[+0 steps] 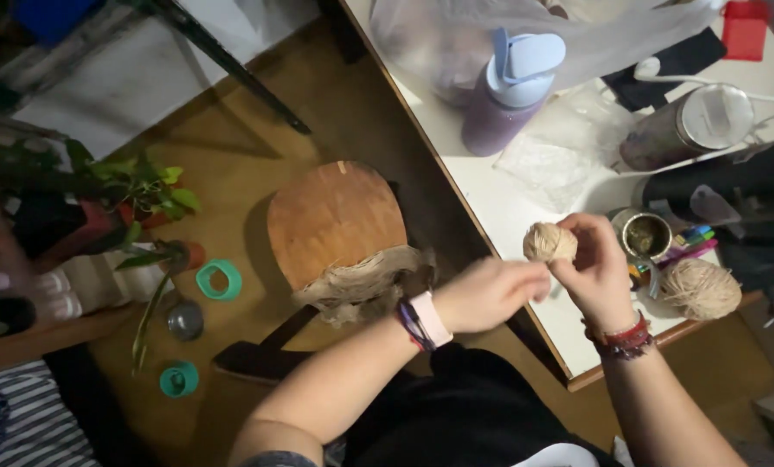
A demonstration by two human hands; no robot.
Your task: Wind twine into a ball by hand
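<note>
View from above, looking down at two bare hands at the edge of a white table [508,216]. The right hand [596,275] holds a small ball of pale twine [549,243] up over the table edge, fingers curled closed around its right and lower side. The left hand [488,294] meets it from the left, fingertips pinched together just beside the ball, probably on a loose strand, though the strand itself is too thin to see.

The ball looks light and soft, likely to give under pressure and loosen if squeezed at the outer wraps. Cupping it around the middle, as the right hand does, seems the safest hold.

A larger ball [701,289] of the same twine lies on the table to the right, near a small tin [645,234]. A lilac bottle [508,91] lies farther up the table. A wooden stool [335,220] stands on the floor to the left.
</note>
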